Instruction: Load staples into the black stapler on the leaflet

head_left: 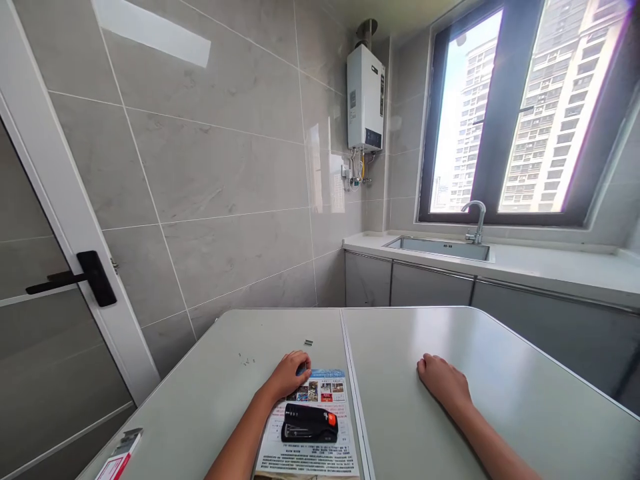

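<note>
The stapler (310,424) lies on the sheet (320,460), hiding some print. The left hand (291,373) curls at the sheet's far left corner; whether it grips, I cannot tell. The right hand (445,382) rests loosely closed on the desk (400,427). Staples (309,343) lie just beyond the left hand; bits (247,362) and a box (119,459), leftward.

Pale table (400,427), printed sheet (310,456) beside its seam (352,373), staple strips (309,343), scattered tiny bits (246,363), red-and-white pack (119,456)
</note>
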A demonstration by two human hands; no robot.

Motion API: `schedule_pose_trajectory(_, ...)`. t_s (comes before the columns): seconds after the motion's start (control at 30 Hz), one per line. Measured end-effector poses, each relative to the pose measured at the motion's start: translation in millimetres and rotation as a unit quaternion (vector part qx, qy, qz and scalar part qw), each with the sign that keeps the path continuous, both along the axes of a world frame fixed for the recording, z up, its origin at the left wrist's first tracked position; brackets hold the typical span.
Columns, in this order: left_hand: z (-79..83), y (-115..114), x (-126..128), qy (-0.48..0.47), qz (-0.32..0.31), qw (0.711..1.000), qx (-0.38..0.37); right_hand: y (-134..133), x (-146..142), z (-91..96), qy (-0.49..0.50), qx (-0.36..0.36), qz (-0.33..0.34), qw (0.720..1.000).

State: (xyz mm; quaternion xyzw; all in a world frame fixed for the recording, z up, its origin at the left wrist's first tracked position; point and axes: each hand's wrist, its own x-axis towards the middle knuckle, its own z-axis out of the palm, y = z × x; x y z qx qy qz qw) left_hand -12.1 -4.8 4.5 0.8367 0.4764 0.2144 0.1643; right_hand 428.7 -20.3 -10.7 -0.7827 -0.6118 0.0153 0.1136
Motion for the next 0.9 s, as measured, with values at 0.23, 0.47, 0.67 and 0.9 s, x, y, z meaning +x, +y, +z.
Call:
schedule_pose_trajectory(0.23, -6.9, 5.3, -1.4, 0.032, -0.009, 0.999, 0.007, 11.1, 15.1, -2.2, 0.071, -0.02, -0.005, 0.997)
schedule_pose_trajectory(0.47, -16.6, 10.9, -6.3, 0.063, -0.022, 0.997, 0.024, 3.5, -32.5, 0.3, 0.174, 0.105, 0.156, 0.967)
schedule_pose_trajectory(0.67, -16.0, 8.1, -11.4, 0.035, -0.026, 0.999, 0.01, -39.0, -116.8, 14.2, 0.291, 0.012, 0.412, 0.863)
schedule_pose_trajectory(0.9, -12.8, 5.2, -13.9, -0.008, -0.028, 1.0, -0.005, -64.4, -145.2, 20.2, 0.361, -0.037, 0.402, 0.841)
